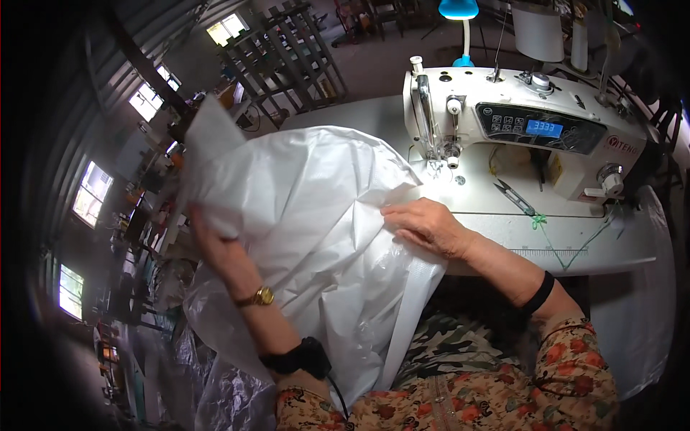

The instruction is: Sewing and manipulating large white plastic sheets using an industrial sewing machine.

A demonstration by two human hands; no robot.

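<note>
A large white plastic-like sheet (302,208) drapes over the left part of the sewing table and down toward my lap, creased and bunched. My right hand (425,224) grips its right side, fingers pressed together over a fold, just in front of the needle area. My left hand (214,243) is at the sheet's left side, smeared by motion, its fingers partly hidden by the material. Above it a blurred flap of the sheet rises. The white sewing machine (517,115) stands at the right with its lamp lit, and the sheet's far corner reaches close to the presser foot (435,167).
Thread snips (514,197) tied with green string (553,248) lie on the table right of the needle. A ruler strip (550,252) runs along the front edge. Clear plastic film (237,388) hangs at lower left. A blue lamp (458,8) and thread cones (539,32) stand behind.
</note>
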